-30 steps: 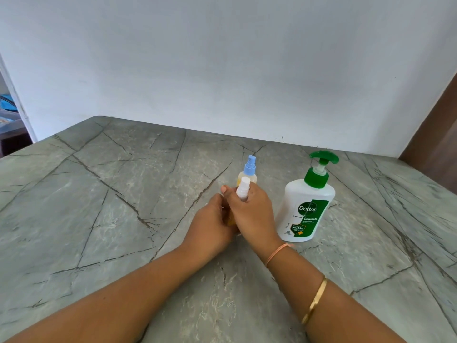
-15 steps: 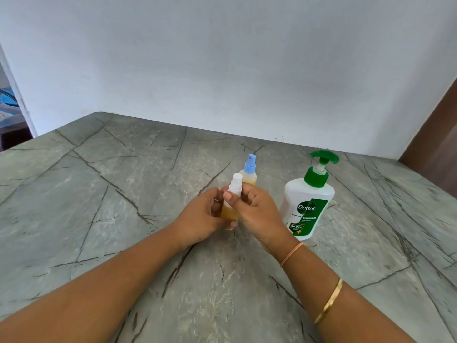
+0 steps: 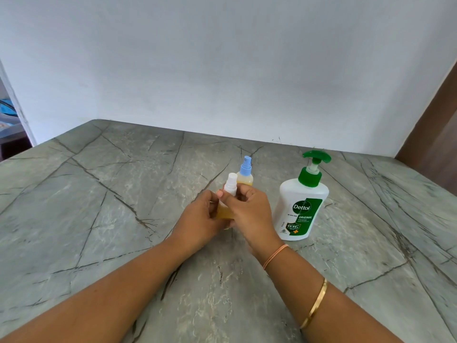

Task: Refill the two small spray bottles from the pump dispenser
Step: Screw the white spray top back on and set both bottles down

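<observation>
Both bare forearms reach in from the bottom of the frame, the left forearm [image 3: 111, 293] from the lower left corner and the right forearm [image 3: 333, 305] from the lower right, converging just below centre. The left hand [image 3: 197, 219] curls around the body of a small spray bottle [image 3: 232, 184]. The right hand [image 3: 249, 214], touching the left, pinches the bottle's top between thumb and curled fingers.

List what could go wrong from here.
1. The white-topped bottle holds yellow liquid; if the right hand twists its top off while the left hand squeezes, it may spill onto the table.
2. The blue-topped bottle stands just behind the hands; a jerk could topple it.
3. The pump dispenser stands near the right wrist and could be bumped.
</observation>
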The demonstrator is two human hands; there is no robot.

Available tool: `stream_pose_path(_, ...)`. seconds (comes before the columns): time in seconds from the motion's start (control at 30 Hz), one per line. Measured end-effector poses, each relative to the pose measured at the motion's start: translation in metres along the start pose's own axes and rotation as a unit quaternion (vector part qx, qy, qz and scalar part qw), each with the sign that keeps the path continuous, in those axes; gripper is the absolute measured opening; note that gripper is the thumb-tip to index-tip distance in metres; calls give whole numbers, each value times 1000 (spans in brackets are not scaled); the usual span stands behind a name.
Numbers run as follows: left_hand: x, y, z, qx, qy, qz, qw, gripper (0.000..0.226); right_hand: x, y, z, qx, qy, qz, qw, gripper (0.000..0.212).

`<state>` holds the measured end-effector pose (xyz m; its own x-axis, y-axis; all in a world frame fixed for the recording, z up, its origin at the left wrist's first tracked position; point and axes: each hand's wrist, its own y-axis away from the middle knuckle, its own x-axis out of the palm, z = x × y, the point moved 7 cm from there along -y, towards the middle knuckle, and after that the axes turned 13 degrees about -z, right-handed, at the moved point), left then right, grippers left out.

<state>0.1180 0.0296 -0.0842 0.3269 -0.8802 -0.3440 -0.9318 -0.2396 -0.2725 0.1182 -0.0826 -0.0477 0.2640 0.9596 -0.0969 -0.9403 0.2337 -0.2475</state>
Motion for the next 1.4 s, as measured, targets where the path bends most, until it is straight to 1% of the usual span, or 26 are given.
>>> stream_pose_path(0.07, -2, -2, 2, 12, -4, -4, 1000, 36, -2, 0, 1, -3, -21, -25, 999, 10)
stream_pose_path(0.17, -8, -10, 8, -3, 10, -26, 1000, 36, -8, -5, 1, -15, -56, -68, 996, 22)
stream_pose_path(0.2, -11, -13, 9, -7, 13, -39, 999, 36, -11, -8, 3, -38, -38, -89, 995, 25)
stream_pose_path(0.27, -17, -22, 7, -4, 9, -68, 998, 36, -16, -11, 9, -97, 30, -121, 987, 32)
stream_pose_path(0.33, -22, -29, 5, 3, 0, -92, 996, 37, -19, -13, 11, -125, 85, -137, 979, 40)
stream_pose_path(0.47, -21, -41, 2, 10, -27, -108, 994, 39, -21, -19, 4, -119, 149, -137, 972, 52)
stream_pose_path(0.57, -15, -49, 1, 10, -36, -105, 994, 41, -17, -29, -3, -81, 176, -110, 975, 58)
stream_pose_path(0.67, -11, -55, 8, -4, -52, -99, 994, 41, -11, -37, -8, -37, 161, -82, 983, 60)
stream_pose_path(0.77, -8, -59, 15, -13, -79, -91, 993, 39, -7, -44, -12, -5, 140, -73, 987, 61)
stream_pose_path(0.9, -9, -60, 18, -13, -81, -87, 993, 43, -1, -50, -22, 17, 125, -64, 990, 58)
stream_pose_path(0.97, -9, -59, 18, -15, -70, -74, 995, 52, 1, -49, -25, 14, 133, -61, 989, 53)
stream_pose_path(1.07, -6, -57, 18, -19, -52, -53, 997, 77, 3, -49, -29, 8, 138, -58, 989, 50)
stream_pose_path(1.13, -7, -57, 16, -12, -37, -56, 998, 82, 3, -49, -29, 8, 136, -58, 989, 52)
stream_pose_path(1.2, -11, -57, 13, 0, -27, -72, 997, 75, 1, -49, -29, 4, 145, -58, 988, 52)
stream_pose_path(1.3, -15, -59, 10, 10, -27, -83, 996, 60, -1, -49, -28, -9, 164, -54, 985, 50)
stream_pose_path(1.4, -14, -61, 9, 32, -62, -84, 994, 49, -3, -50, -27, -17, 180, -52, 982, 47)
